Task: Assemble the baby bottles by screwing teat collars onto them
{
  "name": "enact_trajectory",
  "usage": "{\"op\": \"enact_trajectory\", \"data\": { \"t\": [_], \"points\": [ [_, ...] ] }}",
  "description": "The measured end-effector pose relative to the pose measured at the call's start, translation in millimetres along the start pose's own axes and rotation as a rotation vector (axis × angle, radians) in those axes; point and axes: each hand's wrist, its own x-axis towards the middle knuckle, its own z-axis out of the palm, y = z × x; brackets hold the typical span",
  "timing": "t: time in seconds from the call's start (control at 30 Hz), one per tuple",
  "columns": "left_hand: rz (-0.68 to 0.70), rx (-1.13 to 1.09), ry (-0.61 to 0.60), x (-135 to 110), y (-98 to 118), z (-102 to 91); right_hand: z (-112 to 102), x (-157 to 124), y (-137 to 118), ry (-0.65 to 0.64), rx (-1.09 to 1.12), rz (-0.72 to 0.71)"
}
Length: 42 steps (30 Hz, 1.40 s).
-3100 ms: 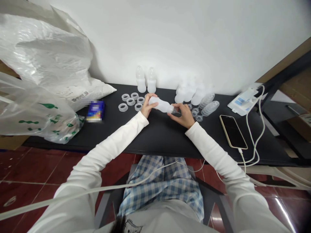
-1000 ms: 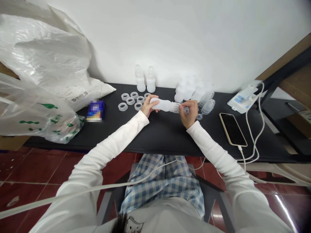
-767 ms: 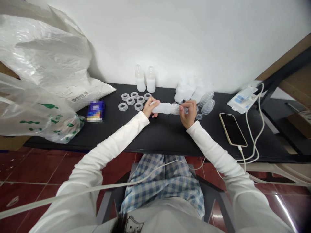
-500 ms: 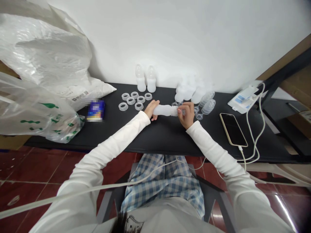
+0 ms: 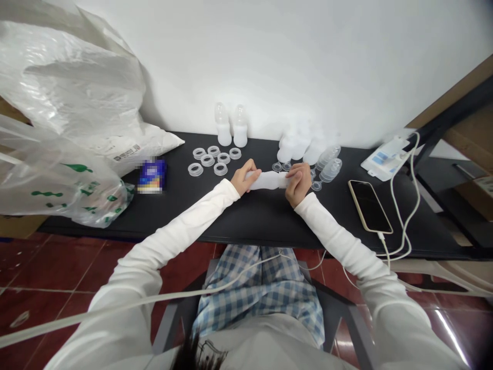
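Note:
A frosted white baby bottle lies sideways in the air between my hands, over the black table. My left hand is closed around its base end, thumb along the top. At the neck end, a translucent collar ring shows beside my right hand, whose curled fingers grip it and hide the tip. Just behind the right hand are small clear ring-ended pieces. Several white bottles stand behind these, by the wall. Clear domed caps are to their right.
Two capped bottles stand at the wall, with several loose collar rings in front. Plastic bags and a blue packet are on the left. At right lie a phone, its white cable and a white package.
My left thumb has come over the top of the bottle and that hand has turned. The right fingers have curled further around the neck end, covering more of it.

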Motion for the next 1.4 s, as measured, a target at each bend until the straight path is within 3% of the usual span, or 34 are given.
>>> {"op": "enact_trajectory", "data": {
  "t": [0.2,0.33,0.4,0.53,0.63,0.77,0.87,1.03,1.13,1.4],
  "points": [
    [0.166,0.284,0.119,-1,-3,4.3,8,9,-4,0.114,0.042,0.191],
    [0.186,0.402,0.135,-2,-7,12.9,13,9,7,0.044,0.033,0.392],
    [0.199,0.438,0.134,-2,-6,14.3,13,10,11,0.023,0.038,0.420],
    [0.201,0.417,0.163,0,0,9.8,8,15,8,0.001,0.063,0.342],
    [0.186,0.321,0.175,2,5,6.1,0,16,4,-0.064,0.077,0.142],
    [-0.037,0.161,0.125,0,4,8.9,-6,14,6,-0.162,0.024,-0.116],
    [-0.092,0.180,0.060,-1,0,11.2,-4,14,9,-0.148,-0.018,-0.071],
    [0.104,0.427,-0.059,2,-1,3.7,-1,17,8,-0.113,-0.050,-0.013],
    [0.143,0.527,-0.128,4,-1,-1.4,-5,17,2,-0.089,-0.080,-0.025],
    [0.214,0.708,-0.143,2,-5,1.9,-10,19,-1,-0.047,-0.075,-0.004]
  ]
}}
